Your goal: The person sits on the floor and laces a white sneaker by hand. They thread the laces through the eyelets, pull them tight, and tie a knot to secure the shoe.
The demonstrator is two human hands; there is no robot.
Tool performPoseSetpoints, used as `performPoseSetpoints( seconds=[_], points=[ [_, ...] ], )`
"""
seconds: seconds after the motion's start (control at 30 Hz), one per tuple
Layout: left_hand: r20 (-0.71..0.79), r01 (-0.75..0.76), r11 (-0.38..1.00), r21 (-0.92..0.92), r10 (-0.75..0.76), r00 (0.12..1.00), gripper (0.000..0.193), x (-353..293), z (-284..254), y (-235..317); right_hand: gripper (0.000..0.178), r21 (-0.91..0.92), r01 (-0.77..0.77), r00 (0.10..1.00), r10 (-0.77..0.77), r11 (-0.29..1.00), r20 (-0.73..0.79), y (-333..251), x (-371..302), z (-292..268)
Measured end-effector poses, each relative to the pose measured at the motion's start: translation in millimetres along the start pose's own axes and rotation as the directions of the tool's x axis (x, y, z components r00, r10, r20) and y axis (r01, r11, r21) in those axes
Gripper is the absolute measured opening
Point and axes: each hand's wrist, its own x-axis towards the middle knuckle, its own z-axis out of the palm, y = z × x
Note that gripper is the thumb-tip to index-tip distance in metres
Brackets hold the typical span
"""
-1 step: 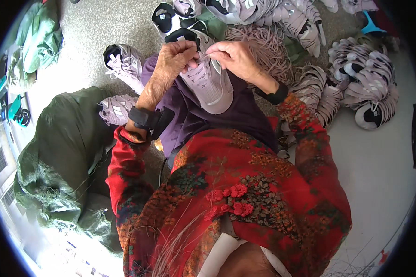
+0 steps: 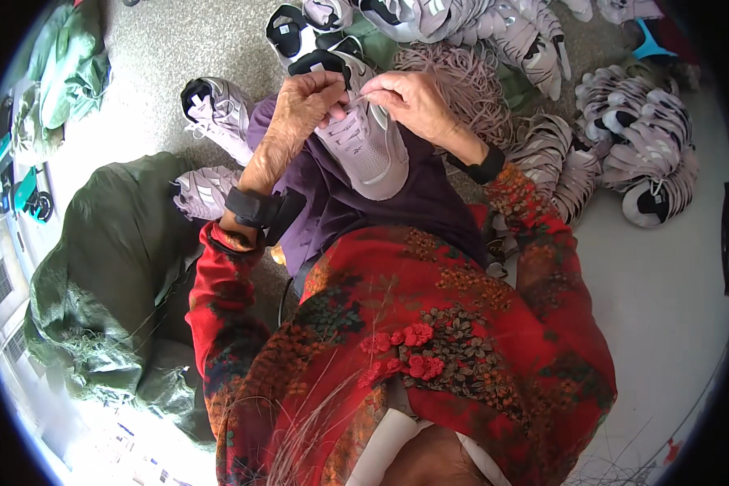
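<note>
A pale lilac sneaker [image 2: 375,162] rests on my lap over purple cloth, its toe pointing toward me. Thin lilac lacing crosses its upper. Above the tongue, my left hand [image 2: 312,101] is closed in a pinch on the shoelace [image 2: 355,101]. Opposite it, my right hand [image 2: 411,101] pinches the lace too, thumb and forefinger pressed together. The fingers partly cover the shoe's upper eyelets, and the lace ends are hard to make out.
Beyond the shoe lies a heap of loose lilac laces [image 2: 462,81]. Stacked shoe uppers [image 2: 644,146] spread to the right. More sneakers [image 2: 219,113] sit left and ahead on the speckled floor. A large green sack [image 2: 113,251] slumps at my left.
</note>
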Motion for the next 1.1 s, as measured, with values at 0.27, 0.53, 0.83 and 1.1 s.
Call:
performPoseSetpoints(
  seconds=[0.27, 0.53, 0.83, 1.1],
  points=[
    [-0.038, -0.005, 1.0, -0.025, 0.004, 0.999, 0.022, 0.3, 1.7, -3.1, 0.013, -0.114, 0.005, 1.0, -0.006, 0.993, -0.017, -4.1, 3.1, -5.2],
    [-0.038, -0.063, 0.997, -0.033, 0.061, 0.997, 0.019, 1.4, 5.6, -6.6, 0.009, -0.441, 0.284, 0.956, -0.286, 0.851, 0.065, -7.5, 13.7, 6.7],
    [-0.235, -0.269, 0.913, 0.305, 0.346, 0.908, 0.036, -7.9, 10.5, -6.9, 0.03, -0.026, 0.301, 0.876, -0.266, 0.953, 0.402, -2.9, 46.6, -19.2],
    [-0.117, -0.223, 0.576, 0.786, 0.493, 0.862, 0.014, 0.6, 13.3, -17.7, 0.018, -0.077, 0.314, 0.869, -0.254, 0.946, 0.426, 7.8, 47.3, -19.5]
  ],
)
